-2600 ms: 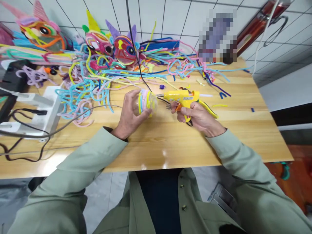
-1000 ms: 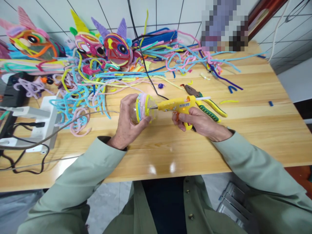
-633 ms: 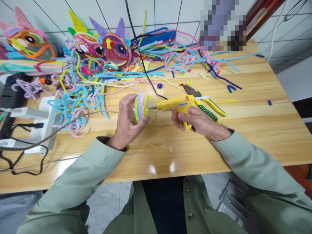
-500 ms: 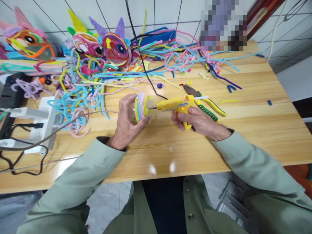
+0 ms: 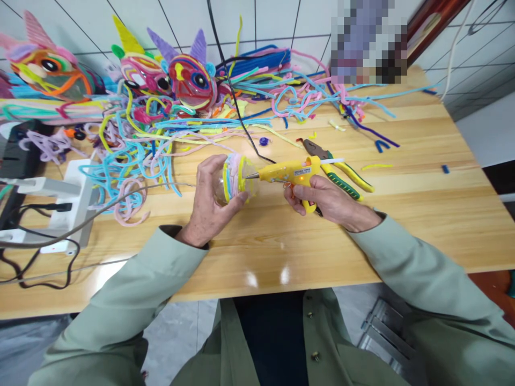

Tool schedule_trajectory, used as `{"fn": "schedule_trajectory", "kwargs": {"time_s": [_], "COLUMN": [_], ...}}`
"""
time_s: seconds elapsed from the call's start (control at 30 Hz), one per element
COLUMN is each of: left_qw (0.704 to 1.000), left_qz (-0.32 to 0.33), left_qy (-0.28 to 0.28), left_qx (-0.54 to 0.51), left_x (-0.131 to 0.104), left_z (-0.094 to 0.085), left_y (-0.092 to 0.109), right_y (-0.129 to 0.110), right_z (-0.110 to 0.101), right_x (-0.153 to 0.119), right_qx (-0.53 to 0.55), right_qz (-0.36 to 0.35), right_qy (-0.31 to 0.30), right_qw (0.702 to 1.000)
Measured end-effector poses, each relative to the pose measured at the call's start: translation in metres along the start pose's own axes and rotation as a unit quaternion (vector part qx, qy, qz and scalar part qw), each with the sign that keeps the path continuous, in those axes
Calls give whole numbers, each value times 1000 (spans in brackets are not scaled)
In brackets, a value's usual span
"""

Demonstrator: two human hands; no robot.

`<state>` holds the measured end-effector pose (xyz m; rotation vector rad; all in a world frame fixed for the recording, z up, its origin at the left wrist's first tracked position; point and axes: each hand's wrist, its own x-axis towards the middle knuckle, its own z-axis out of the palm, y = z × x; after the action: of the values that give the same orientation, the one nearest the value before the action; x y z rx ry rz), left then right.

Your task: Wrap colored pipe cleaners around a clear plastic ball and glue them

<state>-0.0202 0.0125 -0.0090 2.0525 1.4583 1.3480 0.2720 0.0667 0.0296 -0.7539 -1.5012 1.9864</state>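
Fingers [image 5: 206, 167] and thumb of the left hand [image 5: 209, 206] grasp a clear container [image 5: 236, 179] from its 9 o'clock side, holding it over the middle of the wooden table [image 5: 265, 241]. Soft strips [image 5: 233, 176] of yellow, light blue and lavender already band its middle, while the clear portions at its 9 and 3 o'clock ends look uncovered; no horns or eyes show on it, and its underside is hidden. By that measure the covering looks partly done, with bare plastic left. At 3 o'clock, the right hand [image 5: 328, 201] grips a yellow glue gun [image 5: 287, 171], fingers around the handle and by the orange trigger; whether they squeeze it cannot be told. Its metal nozzle [image 5: 252, 176] points at the yellow band, touching or just beside it. Pliers [image 5: 340, 174] lie beyond the gun, also toward 3 o'clock, and a dark blue bead [image 5: 263, 141] sits near 1 o'clock. Farther out, loose fuzzy stems [image 5: 156, 153] spread from 10 to 1 o'clock, and a red horned figure [image 5: 191, 80] at 11 o'clock looks much further along, with horns and an eye in place. A white power strip [image 5: 74, 201] lies at 9 o'clock.
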Motion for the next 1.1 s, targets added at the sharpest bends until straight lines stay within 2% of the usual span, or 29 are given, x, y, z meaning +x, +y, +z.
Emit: {"fn": "schedule_trajectory", "kwargs": {"time_s": [0.37,0.63,1.1], "left_qw": [1000,1000,1000], "left_qz": [16,-5,15], "left_qy": [7,1,3], "left_qx": [-4,2,2], "left_x": [1,1,0], "left_z": [1,0,1], "left_y": [0,2,-1], "right_y": [0,0,1], "right_z": [0,0,-1], "right_x": [0,0,0], "right_qx": [-10,-14,-14], "right_qz": [2,-9,-15], "right_qy": [-9,-21,-23], "right_qw": [1000,1000,1000]}}
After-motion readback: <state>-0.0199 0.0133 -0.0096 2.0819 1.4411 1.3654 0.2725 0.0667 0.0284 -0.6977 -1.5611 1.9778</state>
